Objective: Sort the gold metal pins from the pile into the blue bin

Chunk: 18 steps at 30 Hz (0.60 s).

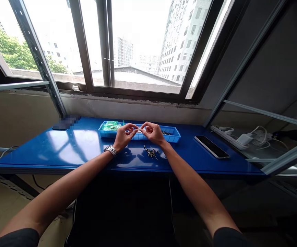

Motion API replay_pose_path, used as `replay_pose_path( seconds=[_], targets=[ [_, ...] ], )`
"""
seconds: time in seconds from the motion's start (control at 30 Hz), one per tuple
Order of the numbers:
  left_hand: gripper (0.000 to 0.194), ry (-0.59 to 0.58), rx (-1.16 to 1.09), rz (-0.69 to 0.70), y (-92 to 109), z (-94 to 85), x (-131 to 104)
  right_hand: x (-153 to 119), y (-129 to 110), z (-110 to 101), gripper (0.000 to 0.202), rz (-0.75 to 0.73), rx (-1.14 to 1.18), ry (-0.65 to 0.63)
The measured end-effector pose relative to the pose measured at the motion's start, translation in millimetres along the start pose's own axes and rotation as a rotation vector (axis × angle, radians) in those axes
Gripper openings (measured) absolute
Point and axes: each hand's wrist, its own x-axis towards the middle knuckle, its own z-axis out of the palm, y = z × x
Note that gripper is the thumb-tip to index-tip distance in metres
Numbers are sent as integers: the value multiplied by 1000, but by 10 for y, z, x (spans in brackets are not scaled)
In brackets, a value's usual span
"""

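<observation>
My left hand (pixel 123 136) and my right hand (pixel 152 132) meet above a long blue plastic bin (pixel 173 138). Thumb and forefinger of each hand are pinched together, with the fingertips nearly touching. Whatever lies between them is too small to make out. Green-and-clear plastic packets (pixel 111 126) fill the bin's left part. Something white shows behind my fingertips in its middle, and small dark pieces (pixel 166 133) lie in its right part. Below my right hand, a loose pile of thin dark and brass-coloured pieces, like screws (pixel 151 152), rests on the blue table (pixel 92 151).
A phone (pixel 212 146) lies face up on the right of the table. Past it, a power strip (pixel 228 137) with a white charger (pixel 245 138) and cables sits on a shelf. A blurred dark object (pixel 65 122) is at the back left. Metal posts flank the table before a window.
</observation>
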Motion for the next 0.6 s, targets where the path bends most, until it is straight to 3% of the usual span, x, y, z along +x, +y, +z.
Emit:
replay_pose_path(
  seconds=[0.37, 0.6],
  targets=[
    [24, -55, 6, 13, 10, 30, -28, -48, -77, 72, 18, -53, -79, 133],
    [26, -13, -9, 10, 20, 7, -17, -32, -29, 17, 16, -86, -121, 60]
  ],
)
